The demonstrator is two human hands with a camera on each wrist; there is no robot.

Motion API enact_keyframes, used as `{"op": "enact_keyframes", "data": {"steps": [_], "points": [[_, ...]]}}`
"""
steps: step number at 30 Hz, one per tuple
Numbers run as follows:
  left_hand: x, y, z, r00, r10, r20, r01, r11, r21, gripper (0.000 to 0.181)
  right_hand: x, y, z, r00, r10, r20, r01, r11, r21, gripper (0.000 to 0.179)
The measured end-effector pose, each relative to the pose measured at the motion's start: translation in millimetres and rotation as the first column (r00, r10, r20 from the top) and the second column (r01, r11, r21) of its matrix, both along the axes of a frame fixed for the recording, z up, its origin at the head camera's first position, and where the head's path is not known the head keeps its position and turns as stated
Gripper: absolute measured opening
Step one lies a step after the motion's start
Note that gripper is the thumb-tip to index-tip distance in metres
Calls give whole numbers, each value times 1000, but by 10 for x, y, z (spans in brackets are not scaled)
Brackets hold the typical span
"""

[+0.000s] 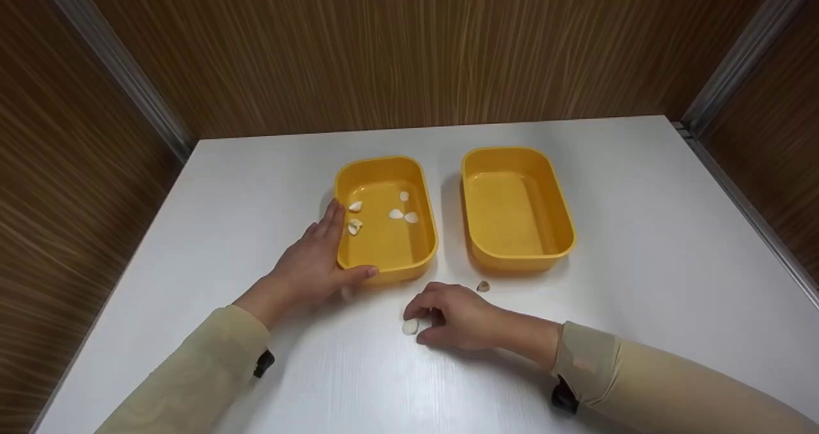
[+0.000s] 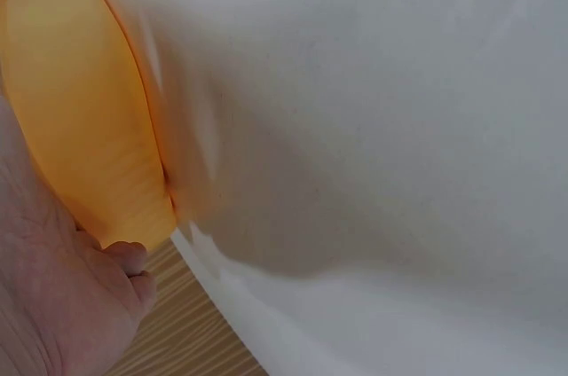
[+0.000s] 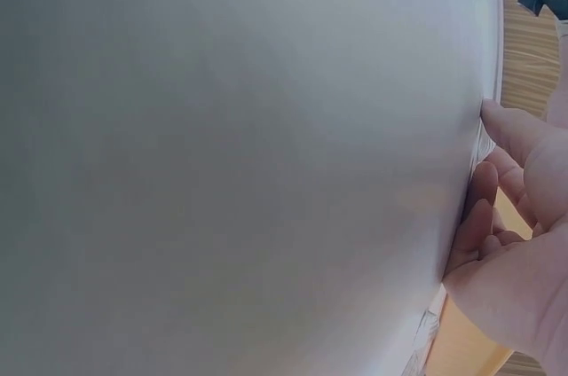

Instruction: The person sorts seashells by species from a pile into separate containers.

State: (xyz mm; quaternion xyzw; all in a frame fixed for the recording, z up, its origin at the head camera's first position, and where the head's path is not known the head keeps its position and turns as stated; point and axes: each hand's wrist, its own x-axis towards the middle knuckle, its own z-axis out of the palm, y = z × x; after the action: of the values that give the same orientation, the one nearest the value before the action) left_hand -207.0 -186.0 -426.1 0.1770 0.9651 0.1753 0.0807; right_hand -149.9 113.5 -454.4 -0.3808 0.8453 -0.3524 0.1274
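My left hand [image 1: 311,262] rests along the left wall of the left yellow bin [image 1: 386,273], fingers fairly straight and thumb across its front corner. In the left wrist view that hand lies against the bin's outer wall [image 2: 84,101]. Inside this bin are several pale shells [image 1: 411,217]. On the table before it, my right hand [image 1: 462,317] bends over a small white shell [image 1: 409,327], with thumb and forefinger apart on either side. The right wrist view shows the thumb and fingers at the tabletop, largely hiding the shell.
A second yellow bin [image 1: 512,261] stands to the right, with nothing seen inside. A brownish shell [image 1: 483,286] lies on the white table [image 1: 627,229] in front of it, close to my right wrist. Wood-patterned panels [image 1: 422,50] enclose the back and sides.
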Motion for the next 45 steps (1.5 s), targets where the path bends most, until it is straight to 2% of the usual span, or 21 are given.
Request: {"op": "enact_keyframes", "data": {"steps": [16, 45], "points": [[-17, -5, 3, 1000, -3, 3, 3, 1000, 7, 135, -10, -1, -16, 1000, -12, -15, 11, 1000, -13, 24], [9, -6, 5, 1000, 5, 6, -5, 1000, 11, 129, -13, -20, -43, 999, 3, -41, -4, 1000, -27, 17]]}}
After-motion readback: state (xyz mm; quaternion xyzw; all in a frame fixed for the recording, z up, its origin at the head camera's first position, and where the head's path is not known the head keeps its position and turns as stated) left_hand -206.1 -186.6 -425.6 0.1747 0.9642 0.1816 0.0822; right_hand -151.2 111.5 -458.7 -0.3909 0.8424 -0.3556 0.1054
